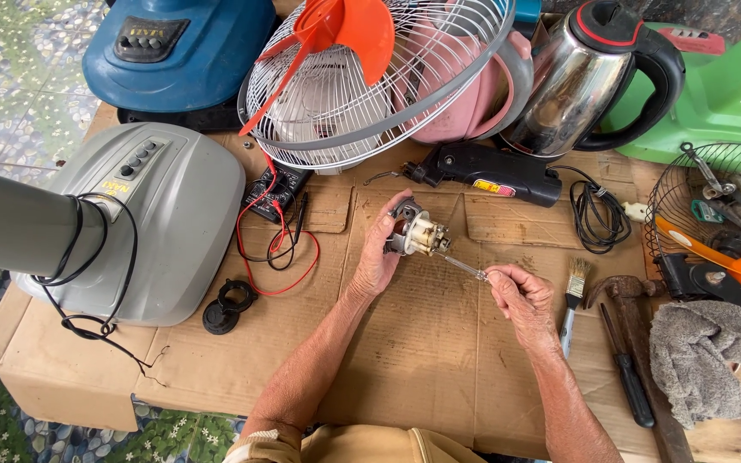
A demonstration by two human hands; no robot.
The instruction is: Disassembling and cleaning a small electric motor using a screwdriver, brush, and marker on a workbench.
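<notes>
My left hand [379, 257] grips a small fan motor [418, 233] of grey metal with a pale winding, held just above the flattened cardboard [422, 343]. My right hand [521, 296] is shut on the handle end of a thin screwdriver [465, 267]; its tip points up-left and meets the motor. Both forearms reach in from the bottom edge.
A grey fan base [173, 214] with its dark cord lies at left, a blue fan base [177, 51] behind it. A white wire fan guard [370, 86], an orange blade, a steel kettle [585, 81], a multimeter with red leads [276, 193], a paintbrush [572, 296], a hammer and a grey rag [701, 356] surround the hands.
</notes>
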